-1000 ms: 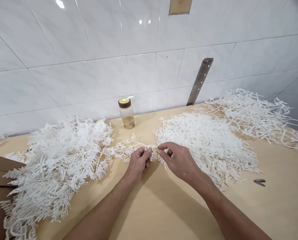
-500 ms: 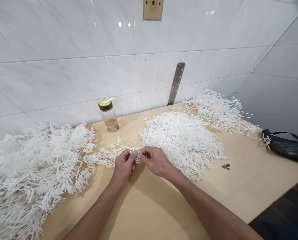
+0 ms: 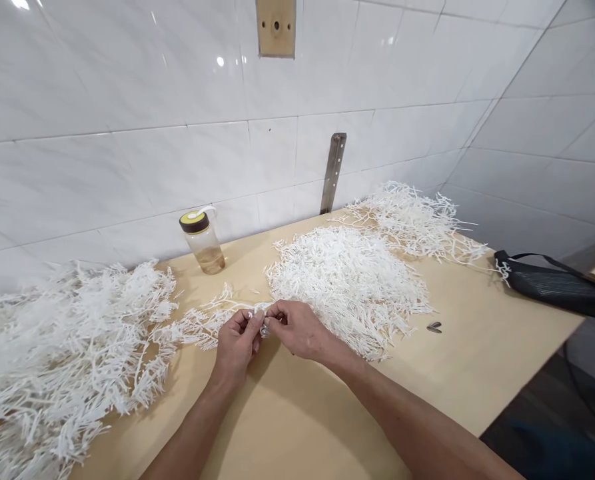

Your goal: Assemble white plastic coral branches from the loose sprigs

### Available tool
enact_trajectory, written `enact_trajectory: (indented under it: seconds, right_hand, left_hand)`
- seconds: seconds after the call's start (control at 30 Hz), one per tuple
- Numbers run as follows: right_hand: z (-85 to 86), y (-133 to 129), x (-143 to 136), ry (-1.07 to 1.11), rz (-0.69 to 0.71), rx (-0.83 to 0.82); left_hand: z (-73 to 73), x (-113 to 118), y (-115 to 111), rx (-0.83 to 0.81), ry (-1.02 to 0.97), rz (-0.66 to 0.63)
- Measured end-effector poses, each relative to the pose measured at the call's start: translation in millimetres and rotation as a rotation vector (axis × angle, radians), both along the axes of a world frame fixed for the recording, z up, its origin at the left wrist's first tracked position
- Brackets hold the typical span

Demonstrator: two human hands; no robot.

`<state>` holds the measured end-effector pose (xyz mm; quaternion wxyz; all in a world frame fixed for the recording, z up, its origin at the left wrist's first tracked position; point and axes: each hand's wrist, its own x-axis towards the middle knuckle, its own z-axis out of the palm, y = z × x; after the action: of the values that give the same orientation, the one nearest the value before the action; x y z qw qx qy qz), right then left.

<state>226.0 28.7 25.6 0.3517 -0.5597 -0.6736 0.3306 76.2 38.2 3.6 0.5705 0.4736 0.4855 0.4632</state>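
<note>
My left hand pinches a small white branched plastic piece between thumb and fingers. Right beside it, my right hand has thumb and forefinger closed at the same piece, the tips nearly touching the left thumb. Most of the piece is hidden by the fingers. Behind the left hand lie loose white branched strands on the table. A dense heap of short white bits lies just beyond my right hand. To the left spreads a large tangled pile of white branched pieces.
A clear bottle with a yellow and dark lid stands near the tiled wall. Another white pile lies back right, beside a black bag. Small dark pieces rest on the wooden table. A metal strip leans at the wall.
The view has turned slightly to the right, so everything appears further left. Both hands stay together at the white piece, with only slight finger movement.
</note>
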Motion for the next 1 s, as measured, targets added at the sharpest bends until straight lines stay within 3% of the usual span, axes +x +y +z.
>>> enact_trajectory:
  seconds: [0.17,0.4,0.6,0.7,0.8,1.0]
  right_hand:
    - [2.4,-1.8,-1.7,-0.103,-0.049,0.014]
    - [-4.1,-7.3,-13.8,-0.326,-0.103,0.088]
    - [18.4,-16.5,-12.3,-0.334,-0.071,0.001]
    - [25.1,-19.7,-13.3,-0.370,-0.090,0.026]
    - [20.1,-15.0,-14.2,-0.454,-0.141,0.125]
    - [18.5,4.7,16.8,-0.311,-0.421,0.278]
  left_hand:
    - [-6.0,1.2,1.6,0.058,0.078,0.022]
    - [-19.4,-2.2,3.1,0.371,0.389,0.083]
    - [-20.2,-3.4,0.0,0.461,0.459,0.105]
    - [-19.6,-1.9,0.0,0.421,0.393,0.086]
    - [-15.8,0.4,-0.4,0.323,0.292,0.069]
    - [-4.0,3.9,-2.0,0.172,0.142,0.078]
